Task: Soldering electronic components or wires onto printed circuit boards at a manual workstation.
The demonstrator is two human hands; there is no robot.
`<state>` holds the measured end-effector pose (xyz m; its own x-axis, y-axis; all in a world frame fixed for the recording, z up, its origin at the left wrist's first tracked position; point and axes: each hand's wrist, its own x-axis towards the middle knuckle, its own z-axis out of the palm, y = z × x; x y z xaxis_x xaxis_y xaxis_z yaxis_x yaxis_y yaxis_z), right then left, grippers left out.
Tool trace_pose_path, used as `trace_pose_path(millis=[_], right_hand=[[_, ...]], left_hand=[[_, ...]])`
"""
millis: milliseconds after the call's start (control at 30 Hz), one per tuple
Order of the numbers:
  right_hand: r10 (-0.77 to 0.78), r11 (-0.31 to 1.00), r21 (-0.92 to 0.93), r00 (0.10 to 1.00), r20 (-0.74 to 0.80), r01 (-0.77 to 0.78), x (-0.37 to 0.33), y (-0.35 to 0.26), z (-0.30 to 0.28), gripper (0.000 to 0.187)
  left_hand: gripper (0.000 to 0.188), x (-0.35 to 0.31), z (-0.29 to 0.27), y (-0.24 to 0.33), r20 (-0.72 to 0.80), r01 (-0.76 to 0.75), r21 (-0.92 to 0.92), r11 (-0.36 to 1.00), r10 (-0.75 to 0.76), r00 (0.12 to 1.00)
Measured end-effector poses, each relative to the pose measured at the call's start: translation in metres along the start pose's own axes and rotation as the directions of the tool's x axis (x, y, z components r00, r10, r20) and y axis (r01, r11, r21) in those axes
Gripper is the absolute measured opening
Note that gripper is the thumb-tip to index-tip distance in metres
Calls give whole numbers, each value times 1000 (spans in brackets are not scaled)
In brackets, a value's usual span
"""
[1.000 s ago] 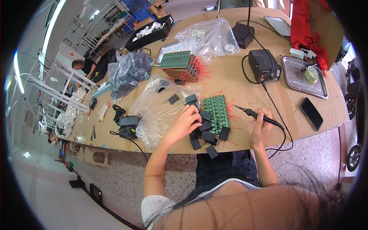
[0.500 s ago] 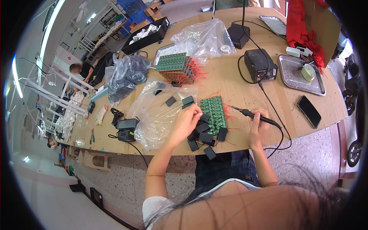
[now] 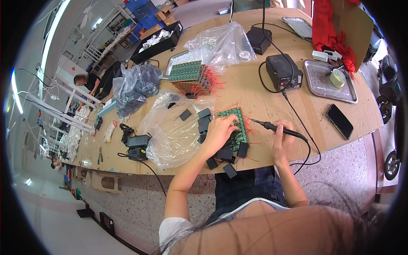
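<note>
A green circuit board panel (image 3: 242,127) with red wires along its edges lies on the cardboard-covered table in front of me. My left hand (image 3: 221,132) is over its left part, fingertips pinched close to the board; anything between them is too small to make out. Small black boxes with dark leads (image 3: 229,170) lie around and under that hand, some overlapping the panel. My right hand (image 3: 282,142) grips a black soldering iron (image 3: 272,126), its tip pointing left to the red wires at the panel's right edge.
Behind stands a stack of wired boards (image 3: 189,76). A soldering station (image 3: 284,72) and a metal tray (image 3: 316,88) are at right, near a phone (image 3: 340,121). Clear plastic bags (image 3: 163,144) lie left, beside black adapters (image 3: 138,146). Another person (image 3: 91,83) sits far left.
My left hand has moved right from the black boxes onto the panel. The soldering iron stays in my right hand, nearly in place. The whole view has shifted slightly.
</note>
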<state>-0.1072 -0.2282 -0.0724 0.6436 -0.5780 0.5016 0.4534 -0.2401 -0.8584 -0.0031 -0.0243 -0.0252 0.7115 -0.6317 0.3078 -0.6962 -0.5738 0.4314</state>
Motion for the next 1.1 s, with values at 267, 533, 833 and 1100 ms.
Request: trace_pose_path(millis=[267, 533, 833, 1100], right_hand=[[3, 1000, 6, 1000, 1, -3, 0, 0, 0, 13], [7, 1000, 21, 1000, 8, -7, 1, 0, 0, 12], [12, 1000, 10, 1000, 15, -13, 0, -2, 1, 13], [21, 1000, 7, 999, 28, -21, 0, -4, 1, 13]], left_hand=[[46, -7, -43, 9, 52, 21, -248, 968, -8, 999], [18, -30, -75, -1, 99, -57, -110, 992, 68, 993], [13, -35, -60, -7, 285, -196, -15, 981, 192, 939], [9, -15, -45, 10, 98, -164, 48, 985, 159, 982]])
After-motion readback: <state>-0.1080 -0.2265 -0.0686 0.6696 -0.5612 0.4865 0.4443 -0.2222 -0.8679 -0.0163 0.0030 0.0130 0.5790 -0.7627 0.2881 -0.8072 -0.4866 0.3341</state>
